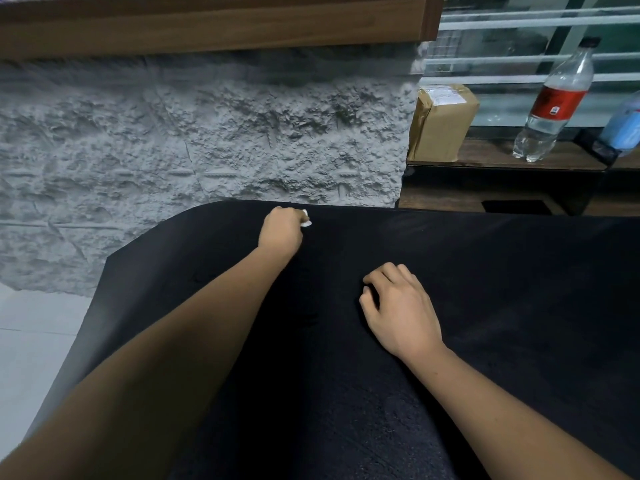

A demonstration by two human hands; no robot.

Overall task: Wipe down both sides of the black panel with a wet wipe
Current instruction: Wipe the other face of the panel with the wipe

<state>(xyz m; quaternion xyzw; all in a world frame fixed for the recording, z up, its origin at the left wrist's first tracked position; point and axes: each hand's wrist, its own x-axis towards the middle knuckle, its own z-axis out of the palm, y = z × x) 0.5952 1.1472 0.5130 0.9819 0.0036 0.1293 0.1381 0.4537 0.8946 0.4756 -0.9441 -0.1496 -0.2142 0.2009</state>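
Observation:
A large black panel (pixel 502 289) with a rounded far-left corner fills the lower middle and right of the view. My left hand (pixel 281 232) reaches to the panel's far edge and is closed on a small white wet wipe (pixel 306 219), of which only a bit shows past my fingers. My right hand (pixel 398 306) rests on the panel's top face near the middle, fingers curled, with nothing visible in it.
A rough grey textured wall (pixel 207 140) stands behind the panel under a wooden ledge (pixel 214 26). At the right, a dark shelf (pixel 502 157) bears a taped cardboard box (pixel 441 123), a clear bottle with a red label (pixel 554 102) and a blue object (pixel 623 129). Pale floor tiles (pixel 34 334) lie at the left.

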